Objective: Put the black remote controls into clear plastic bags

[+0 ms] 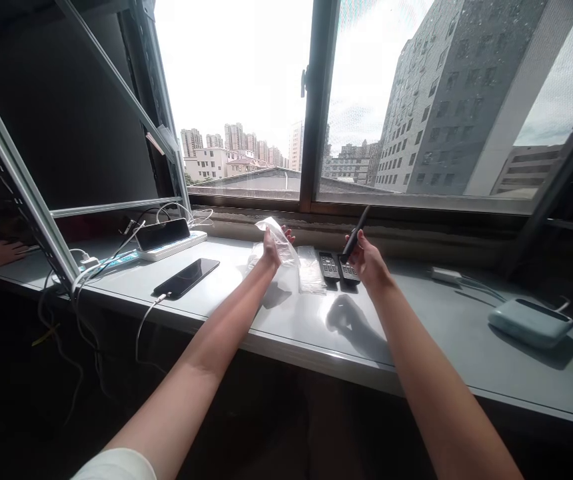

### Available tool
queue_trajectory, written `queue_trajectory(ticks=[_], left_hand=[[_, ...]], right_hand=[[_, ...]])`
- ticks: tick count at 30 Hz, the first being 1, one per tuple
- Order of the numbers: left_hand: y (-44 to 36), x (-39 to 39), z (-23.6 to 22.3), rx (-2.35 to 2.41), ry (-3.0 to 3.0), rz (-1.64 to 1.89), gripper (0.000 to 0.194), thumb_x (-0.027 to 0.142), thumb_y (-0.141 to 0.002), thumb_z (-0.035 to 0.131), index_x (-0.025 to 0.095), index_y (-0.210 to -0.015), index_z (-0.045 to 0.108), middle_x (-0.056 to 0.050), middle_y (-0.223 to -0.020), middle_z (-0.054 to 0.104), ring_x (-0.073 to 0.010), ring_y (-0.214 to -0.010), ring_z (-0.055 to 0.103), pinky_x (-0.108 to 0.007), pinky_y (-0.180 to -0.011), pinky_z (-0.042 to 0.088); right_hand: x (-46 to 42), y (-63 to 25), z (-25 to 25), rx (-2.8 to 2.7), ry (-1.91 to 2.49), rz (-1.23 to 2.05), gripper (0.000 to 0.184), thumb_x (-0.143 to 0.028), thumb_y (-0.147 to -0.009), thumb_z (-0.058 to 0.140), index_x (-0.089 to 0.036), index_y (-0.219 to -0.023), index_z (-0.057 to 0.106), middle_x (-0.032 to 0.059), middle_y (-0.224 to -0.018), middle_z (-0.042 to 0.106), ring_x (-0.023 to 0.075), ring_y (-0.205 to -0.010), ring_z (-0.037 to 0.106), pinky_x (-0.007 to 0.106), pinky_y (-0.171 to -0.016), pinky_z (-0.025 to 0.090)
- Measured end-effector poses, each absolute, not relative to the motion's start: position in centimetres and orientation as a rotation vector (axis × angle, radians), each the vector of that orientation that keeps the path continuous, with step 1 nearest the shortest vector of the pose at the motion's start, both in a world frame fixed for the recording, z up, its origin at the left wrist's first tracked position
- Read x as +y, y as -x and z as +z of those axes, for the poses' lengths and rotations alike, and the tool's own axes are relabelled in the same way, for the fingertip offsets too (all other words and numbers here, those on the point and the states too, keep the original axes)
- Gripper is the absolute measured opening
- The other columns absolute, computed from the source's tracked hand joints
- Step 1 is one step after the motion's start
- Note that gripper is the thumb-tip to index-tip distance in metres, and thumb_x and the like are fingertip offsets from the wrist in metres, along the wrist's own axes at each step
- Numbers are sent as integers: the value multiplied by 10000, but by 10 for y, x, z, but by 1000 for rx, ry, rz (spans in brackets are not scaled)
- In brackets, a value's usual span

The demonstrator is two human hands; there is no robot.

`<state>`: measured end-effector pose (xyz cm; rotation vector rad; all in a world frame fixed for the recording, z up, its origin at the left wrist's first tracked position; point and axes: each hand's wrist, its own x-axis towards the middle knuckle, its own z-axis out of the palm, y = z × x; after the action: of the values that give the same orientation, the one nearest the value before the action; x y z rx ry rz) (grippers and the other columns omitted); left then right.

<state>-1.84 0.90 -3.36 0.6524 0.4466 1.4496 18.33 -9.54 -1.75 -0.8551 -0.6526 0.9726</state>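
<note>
Two hands over a windowside table, one with a clear bag, one with a black remote.

Between them on the table (286,323) lie a flat clear packet (311,271) and two remotes (329,267); a phone (186,278) lies to the left; the dark, slim remote (355,235) tilts above the table, gripped in the right hand (369,260); the left hand (272,248) grasps the crinkled bag (282,245), arm outstretched.

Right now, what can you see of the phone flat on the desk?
The phone is a black, round-cornered slab, its glossy, dark screen up. It slants near the edge of the pale desk. A white cable, plugged into its nearer end, droops over that edge. Neither the left hand nor the right hand touches it.
</note>
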Motion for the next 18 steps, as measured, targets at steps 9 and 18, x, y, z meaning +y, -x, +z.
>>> queue_trajectory(ticks=[9,18], left_hand=[[16,-1,-28,447,-662,1440,547,511,-1019,268,125,-1059,652,-89,-774,691,-207,-758,696,-326,-767,568],[15,1,-31,461,-691,1435,537,522,-1012,295,136,-1089,661,-109,-845,723,-219,-789,714,-330,-750,571]], right_hand=[[-101,-174,-14,-673,801,1041,218,-141,-884,603,-250,-960,430,-58,-723,613,93,-560,610,225,-561,583],[-94,-179,-20,-817,983,948,608,-140,-746,555,-306,-1303,376,-42,-838,499,117,-668,575,259,-612,576]])
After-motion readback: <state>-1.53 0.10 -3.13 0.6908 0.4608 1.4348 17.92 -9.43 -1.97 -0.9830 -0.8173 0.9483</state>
